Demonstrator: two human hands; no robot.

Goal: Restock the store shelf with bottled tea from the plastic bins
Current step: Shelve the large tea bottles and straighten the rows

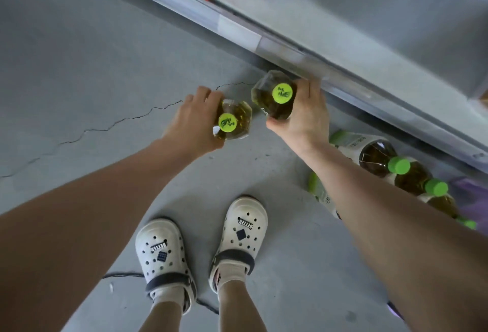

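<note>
Carrying two green-capped tea bottles upright, left hand (pixel 194 123) curled round one (pixel 232 123), right hand (pixel 303 112) clamped round the other (pixel 274 95) beside the shelf (pixel 369 49) front edge; advisable: lift clear, seat bases flat.

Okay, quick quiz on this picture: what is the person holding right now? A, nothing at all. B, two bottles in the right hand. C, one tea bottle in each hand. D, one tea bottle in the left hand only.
C: the left hand grips one tea bottle and the right hand grips another bottle, both seen from above with green caps showing.
</note>
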